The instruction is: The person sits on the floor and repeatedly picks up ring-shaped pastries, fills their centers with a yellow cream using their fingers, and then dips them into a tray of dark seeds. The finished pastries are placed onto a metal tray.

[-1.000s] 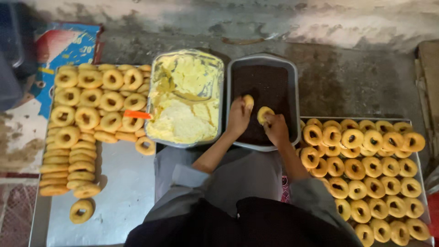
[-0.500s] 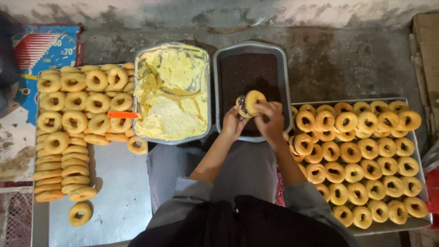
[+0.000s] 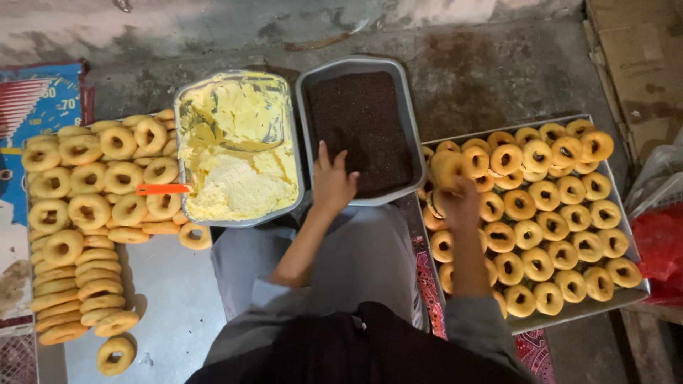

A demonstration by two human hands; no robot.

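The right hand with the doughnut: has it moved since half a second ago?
Yes. The right hand moved rightward, off the dark sprinkle tray, to the tray of doughnuts.

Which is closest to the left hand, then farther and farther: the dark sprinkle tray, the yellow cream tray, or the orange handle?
1. Grey metal tray of dark sprinkles, under the left hand.
2. Metal tray of yellow cream, to its left.
3. Orange plastic handle, farther left.

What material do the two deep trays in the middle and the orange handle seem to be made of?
Both deep trays, the one with yellow cream and the one with dark sprinkles, look like thin grey metal: dull sheen, rolled rims. The orange handle looks like plastic, bright, uniform and matte, though that is less certain.
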